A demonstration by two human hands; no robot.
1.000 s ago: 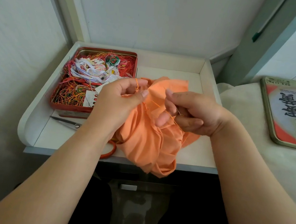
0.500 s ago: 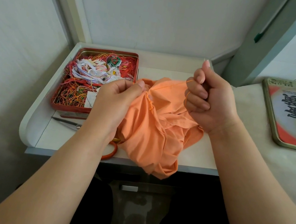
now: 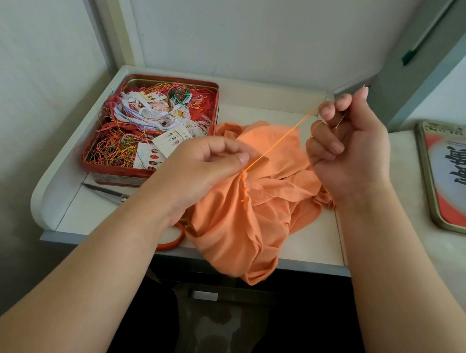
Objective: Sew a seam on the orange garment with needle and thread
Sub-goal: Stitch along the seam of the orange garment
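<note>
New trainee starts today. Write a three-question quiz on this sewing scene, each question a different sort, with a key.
1. True or false: the thread runs taut from the garment up to the right hand.
2. What does the left hand pinch? A) scissors B) garment C) tin
3. Fill in: the tin of threads lies on the ___ side of the tray.

Key: 1 true; 2 B; 3 left.

I note the orange garment (image 3: 251,209) bunched on the surface (image 3: 312,244); orange thread (image 3: 280,138) taut from its seam to the needle (image 3: 339,123).
</note>
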